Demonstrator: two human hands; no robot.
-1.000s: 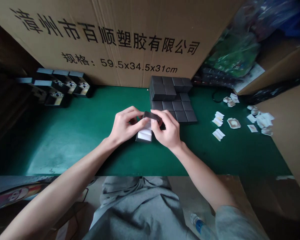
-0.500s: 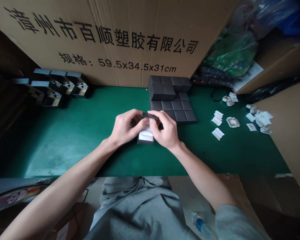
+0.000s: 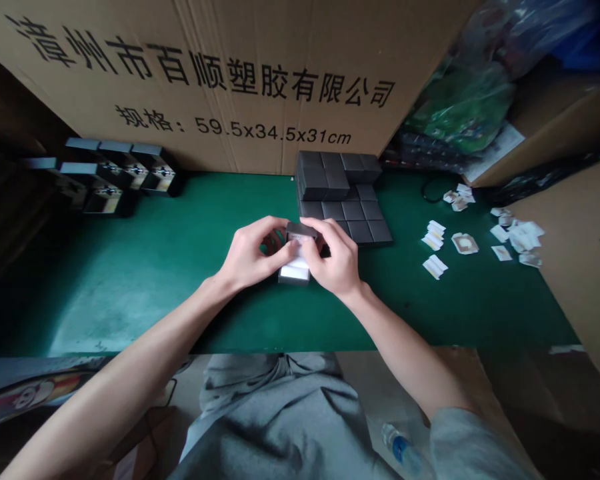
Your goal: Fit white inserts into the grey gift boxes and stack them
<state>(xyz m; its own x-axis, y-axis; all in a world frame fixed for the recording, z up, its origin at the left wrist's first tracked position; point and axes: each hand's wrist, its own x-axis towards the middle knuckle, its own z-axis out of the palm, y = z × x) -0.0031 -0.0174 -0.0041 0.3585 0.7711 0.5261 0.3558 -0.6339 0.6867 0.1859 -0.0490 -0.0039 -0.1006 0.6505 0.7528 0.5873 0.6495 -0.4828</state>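
Observation:
In the middle of the green table, a small black hinged box [image 3: 294, 279] is held between both hands, its lid raised at the far side. White lining [image 3: 295, 267] shows inside it. My left hand [image 3: 254, 252] grips the box's left side, thumb over the white lining and fingers behind the lid. From the right, my right hand [image 3: 334, 259] holds it the same way, its thumb also over the lining. The thumbs hide part of the inside. Just beyond the hands stand stacked closed black boxes [image 3: 363, 212].
Several open black boxes [image 3: 155, 173] stand at the back left. White folded inserts [image 3: 435, 267] and paper pieces [image 3: 525, 235] lie to the right. A large printed carton [image 3: 220, 40] walls the back of the green table [image 3: 145, 280]. A plastic bottle [image 3: 400, 445] is below the table edge.
The lid in my hands has tipped further back, so more of its inner face shows. Both thumbs have shifted slightly over the white lining.

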